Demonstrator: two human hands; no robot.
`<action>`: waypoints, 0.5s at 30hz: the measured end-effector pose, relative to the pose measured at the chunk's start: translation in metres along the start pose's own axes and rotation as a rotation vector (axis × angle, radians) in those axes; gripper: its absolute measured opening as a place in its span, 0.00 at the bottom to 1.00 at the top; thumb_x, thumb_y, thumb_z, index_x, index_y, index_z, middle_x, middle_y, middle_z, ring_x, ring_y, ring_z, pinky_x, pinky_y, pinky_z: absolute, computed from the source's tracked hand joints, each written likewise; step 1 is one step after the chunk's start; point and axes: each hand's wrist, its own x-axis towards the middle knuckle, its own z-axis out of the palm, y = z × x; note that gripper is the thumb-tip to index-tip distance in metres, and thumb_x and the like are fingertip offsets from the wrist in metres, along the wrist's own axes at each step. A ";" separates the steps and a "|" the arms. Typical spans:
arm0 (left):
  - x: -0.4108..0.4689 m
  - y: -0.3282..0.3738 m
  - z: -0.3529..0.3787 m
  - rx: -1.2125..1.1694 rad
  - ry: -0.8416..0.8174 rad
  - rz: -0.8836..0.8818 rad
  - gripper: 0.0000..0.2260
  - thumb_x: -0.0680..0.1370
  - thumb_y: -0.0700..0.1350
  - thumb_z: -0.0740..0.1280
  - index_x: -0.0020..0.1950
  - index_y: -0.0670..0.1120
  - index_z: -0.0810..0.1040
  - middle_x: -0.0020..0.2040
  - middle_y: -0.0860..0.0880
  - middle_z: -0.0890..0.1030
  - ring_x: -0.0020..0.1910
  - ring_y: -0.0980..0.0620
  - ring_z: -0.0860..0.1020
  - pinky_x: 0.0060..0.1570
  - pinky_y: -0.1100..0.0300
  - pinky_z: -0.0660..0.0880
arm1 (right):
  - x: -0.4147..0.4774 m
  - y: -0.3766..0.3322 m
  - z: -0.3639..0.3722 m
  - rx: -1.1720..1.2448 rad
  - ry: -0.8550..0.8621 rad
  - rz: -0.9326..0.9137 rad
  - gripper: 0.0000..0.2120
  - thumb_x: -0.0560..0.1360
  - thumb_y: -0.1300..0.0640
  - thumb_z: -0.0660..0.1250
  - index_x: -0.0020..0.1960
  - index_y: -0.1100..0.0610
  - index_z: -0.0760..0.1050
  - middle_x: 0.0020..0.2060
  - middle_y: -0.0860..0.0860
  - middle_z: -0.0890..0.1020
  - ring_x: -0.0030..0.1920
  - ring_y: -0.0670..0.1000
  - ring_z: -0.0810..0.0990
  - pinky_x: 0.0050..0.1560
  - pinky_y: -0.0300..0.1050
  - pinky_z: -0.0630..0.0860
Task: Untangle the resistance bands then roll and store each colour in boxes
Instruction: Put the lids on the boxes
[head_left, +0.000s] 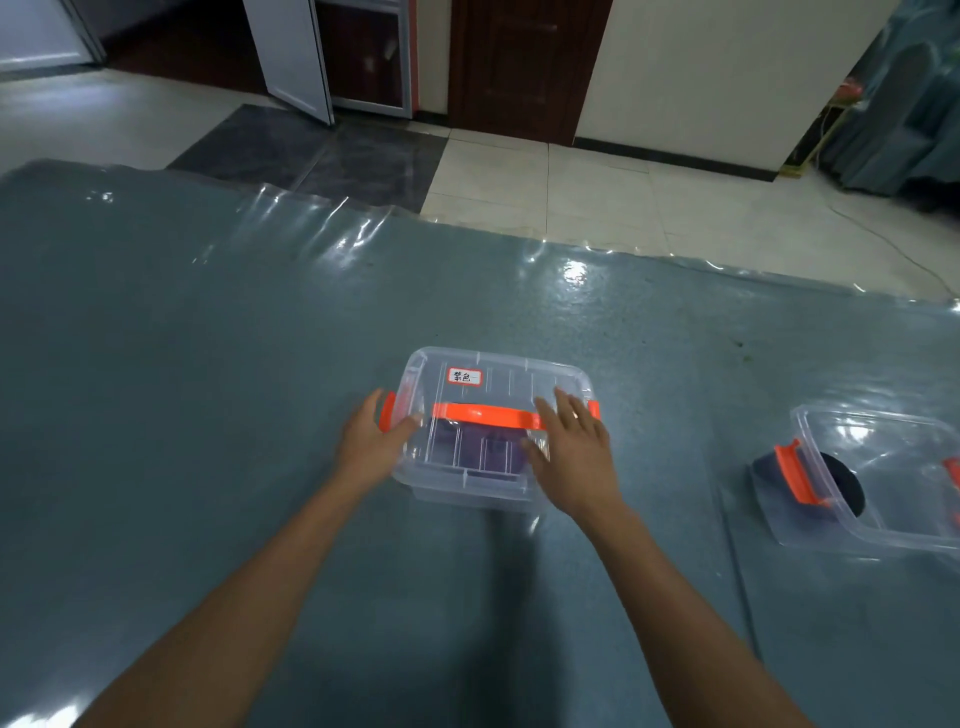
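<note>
Purple resistance bands (478, 447): a dark purple mass inside the lidded box, seen blurred through the clear lid just nearer than the orange handle; how they are rolled cannot be told.
Lidded box (519, 374): clear plastic with its lid on, standing on the bench between the two hands.
Label (465, 376): a white sticker with a red border and handwritten characters, on the far left of the lidded box's lid.
Orange handle (483, 414): lies flat across the middle of the lidded box's lid, running left to right.
Left latch (387, 413): orange, on the left end of the lidded box, right by the left hand's fingers.
Left hand (371, 441): against the left end of the lidded box, with the thumb reaching onto the lid edge. The grip is wide and the fingers are nearly straight, curled round nothing.
Right hand (576, 452): laid palm down on the right part of the lidded box's lid, covering the right end of the orange handle. The grip is wide, with the fingers spread and straight.
Second box (831, 525): clear, with an orange latch (797, 475), well apart to the right of the lidded box and cut off by the picture edge.
Dark shape (844, 483): shows through the second box's left wall; what it is cannot be told.
Bench (208, 364): blue-grey under a shiny clear sheet, carrying the lidded box.
Floor (597, 197): pale tiles beyond the lidded box, past the bench's far edge.
</note>
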 end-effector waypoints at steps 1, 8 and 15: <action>0.000 -0.003 -0.002 -0.190 -0.105 -0.126 0.38 0.74 0.56 0.75 0.79 0.46 0.64 0.75 0.46 0.72 0.72 0.44 0.72 0.73 0.45 0.68 | 0.003 -0.008 0.004 -0.036 -0.020 -0.034 0.30 0.82 0.39 0.56 0.80 0.48 0.57 0.81 0.52 0.54 0.81 0.56 0.50 0.78 0.64 0.45; 0.003 -0.010 0.011 -0.339 -0.063 0.036 0.22 0.78 0.45 0.72 0.72 0.53 0.75 0.53 0.64 0.84 0.52 0.64 0.82 0.54 0.65 0.78 | 0.005 -0.020 0.026 -0.052 -0.044 -0.042 0.35 0.78 0.32 0.39 0.80 0.45 0.53 0.82 0.50 0.51 0.82 0.54 0.44 0.78 0.65 0.41; 0.002 -0.014 0.009 -0.027 -0.016 0.254 0.25 0.82 0.45 0.64 0.79 0.53 0.64 0.61 0.41 0.82 0.55 0.45 0.81 0.58 0.50 0.77 | 0.005 -0.022 0.029 -0.091 -0.020 -0.035 0.34 0.78 0.32 0.38 0.80 0.44 0.54 0.82 0.50 0.51 0.82 0.54 0.45 0.79 0.64 0.43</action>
